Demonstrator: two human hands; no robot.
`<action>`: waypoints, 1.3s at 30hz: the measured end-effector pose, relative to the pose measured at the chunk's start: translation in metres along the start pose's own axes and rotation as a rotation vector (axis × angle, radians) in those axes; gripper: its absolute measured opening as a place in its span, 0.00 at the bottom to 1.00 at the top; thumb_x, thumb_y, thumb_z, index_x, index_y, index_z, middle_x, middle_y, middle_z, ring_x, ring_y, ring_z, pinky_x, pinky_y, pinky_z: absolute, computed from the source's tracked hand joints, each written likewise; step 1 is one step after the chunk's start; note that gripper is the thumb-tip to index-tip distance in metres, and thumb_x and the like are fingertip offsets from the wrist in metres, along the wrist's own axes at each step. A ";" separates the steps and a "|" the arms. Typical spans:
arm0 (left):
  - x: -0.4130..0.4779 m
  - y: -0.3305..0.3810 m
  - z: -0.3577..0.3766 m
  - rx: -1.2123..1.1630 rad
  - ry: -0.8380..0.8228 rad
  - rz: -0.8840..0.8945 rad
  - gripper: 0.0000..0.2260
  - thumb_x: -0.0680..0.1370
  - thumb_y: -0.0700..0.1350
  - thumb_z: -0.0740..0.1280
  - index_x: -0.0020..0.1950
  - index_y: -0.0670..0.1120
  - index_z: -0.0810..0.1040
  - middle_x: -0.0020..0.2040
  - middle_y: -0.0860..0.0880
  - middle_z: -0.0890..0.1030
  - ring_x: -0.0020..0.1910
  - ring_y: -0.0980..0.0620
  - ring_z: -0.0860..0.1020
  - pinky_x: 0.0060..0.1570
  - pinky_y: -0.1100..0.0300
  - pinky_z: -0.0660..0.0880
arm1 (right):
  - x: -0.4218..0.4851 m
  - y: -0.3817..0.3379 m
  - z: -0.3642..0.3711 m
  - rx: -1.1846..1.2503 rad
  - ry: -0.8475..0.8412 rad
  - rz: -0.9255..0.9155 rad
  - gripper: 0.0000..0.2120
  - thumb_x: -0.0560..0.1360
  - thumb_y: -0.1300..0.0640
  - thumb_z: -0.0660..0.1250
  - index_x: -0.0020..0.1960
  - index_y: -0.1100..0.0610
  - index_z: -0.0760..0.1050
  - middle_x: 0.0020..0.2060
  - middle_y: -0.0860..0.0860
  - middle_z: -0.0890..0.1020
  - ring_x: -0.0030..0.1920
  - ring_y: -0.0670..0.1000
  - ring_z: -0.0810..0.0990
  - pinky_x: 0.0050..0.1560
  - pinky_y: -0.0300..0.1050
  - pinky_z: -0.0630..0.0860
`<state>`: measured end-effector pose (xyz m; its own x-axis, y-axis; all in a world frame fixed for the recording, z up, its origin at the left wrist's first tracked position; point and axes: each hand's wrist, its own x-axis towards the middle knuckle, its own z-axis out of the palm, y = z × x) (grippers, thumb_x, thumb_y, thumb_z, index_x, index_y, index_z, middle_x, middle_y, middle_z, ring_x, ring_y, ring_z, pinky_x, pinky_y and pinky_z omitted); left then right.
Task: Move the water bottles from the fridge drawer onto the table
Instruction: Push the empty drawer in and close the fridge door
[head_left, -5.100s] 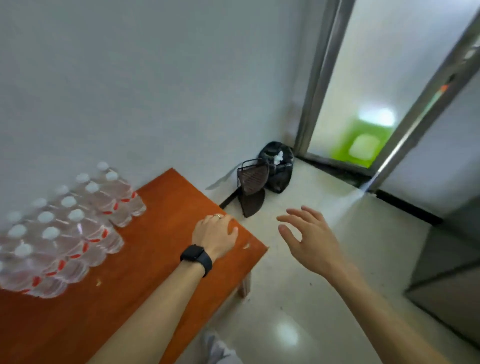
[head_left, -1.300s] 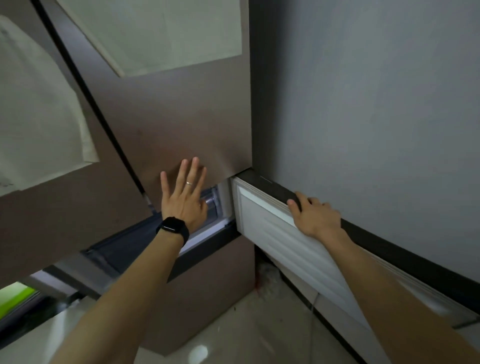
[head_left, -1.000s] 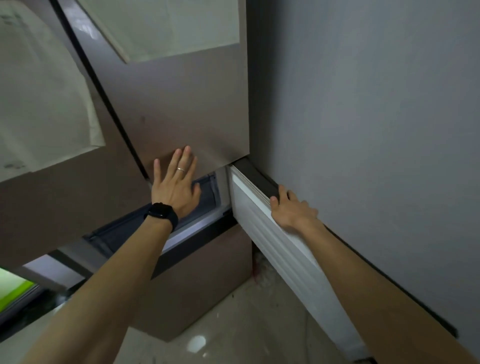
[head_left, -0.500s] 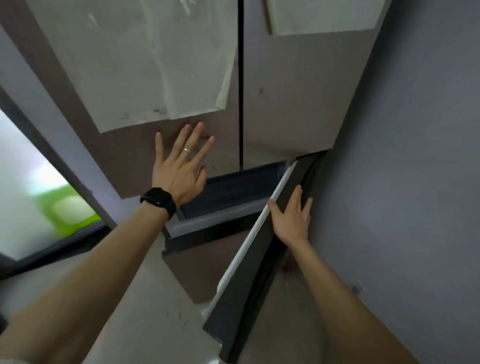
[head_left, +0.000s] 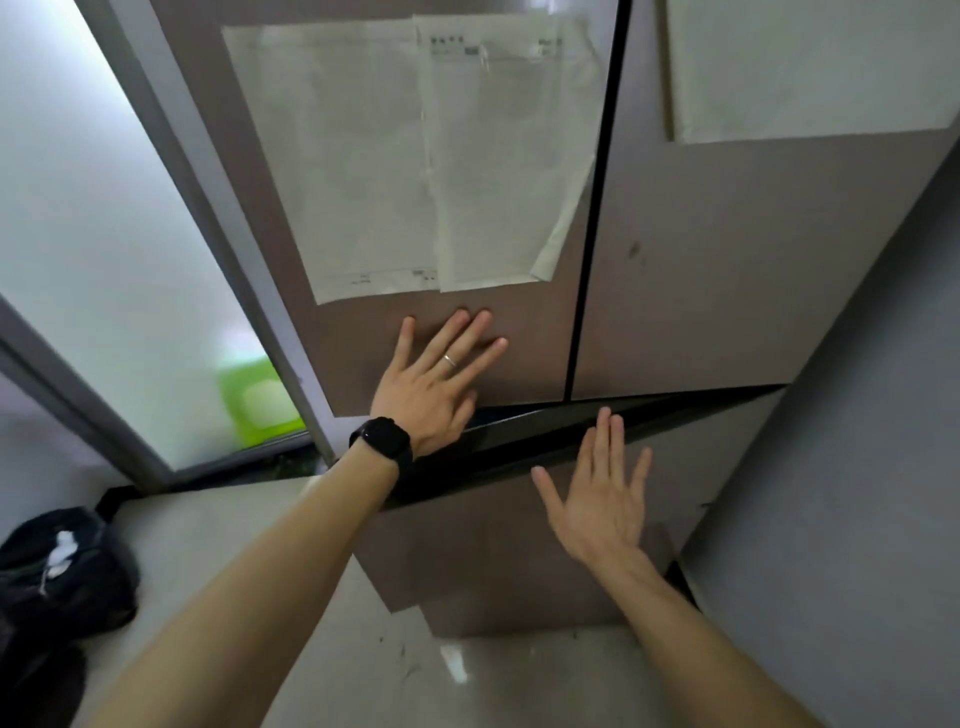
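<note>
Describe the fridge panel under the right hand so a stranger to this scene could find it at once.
Find the tall brown fridge, whose two upper doors carry sheets of paper. Just below those doors runs a dark gap, and under it lies the lower panel, with the right hand flat on it. Unlike the doors above, it bears no paper and sits askew, ajar.

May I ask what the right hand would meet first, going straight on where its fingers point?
The right hand would likely meet the upper fridge door, just across the gap; depth unclear.
</note>
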<state>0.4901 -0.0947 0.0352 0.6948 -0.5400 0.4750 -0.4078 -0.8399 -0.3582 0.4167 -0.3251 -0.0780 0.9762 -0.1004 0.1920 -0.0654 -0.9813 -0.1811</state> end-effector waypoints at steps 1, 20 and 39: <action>0.001 0.001 0.000 -0.004 0.005 -0.005 0.35 0.78 0.53 0.62 0.83 0.57 0.51 0.83 0.51 0.45 0.82 0.50 0.45 0.75 0.33 0.43 | 0.006 0.000 0.001 -0.009 0.070 -0.068 0.41 0.80 0.32 0.46 0.80 0.61 0.45 0.80 0.58 0.38 0.79 0.55 0.34 0.76 0.64 0.36; 0.005 -0.003 0.046 0.137 0.175 -0.028 0.28 0.84 0.57 0.53 0.82 0.59 0.47 0.82 0.52 0.39 0.81 0.51 0.40 0.75 0.35 0.39 | 0.097 0.013 0.048 -0.090 0.483 -0.347 0.43 0.77 0.32 0.54 0.82 0.53 0.42 0.80 0.58 0.38 0.80 0.58 0.38 0.75 0.70 0.45; 0.065 -0.022 -0.078 -0.020 0.313 -0.479 0.35 0.78 0.60 0.60 0.83 0.53 0.54 0.83 0.45 0.48 0.82 0.44 0.46 0.77 0.36 0.43 | 0.102 0.006 -0.208 0.222 0.644 -0.374 0.29 0.79 0.47 0.62 0.78 0.52 0.63 0.81 0.54 0.53 0.81 0.54 0.48 0.77 0.59 0.56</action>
<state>0.4981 -0.1150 0.1364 0.5974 -0.0872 0.7972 -0.1045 -0.9941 -0.0304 0.4732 -0.3754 0.1415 0.6078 0.0887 0.7891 0.3545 -0.9195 -0.1697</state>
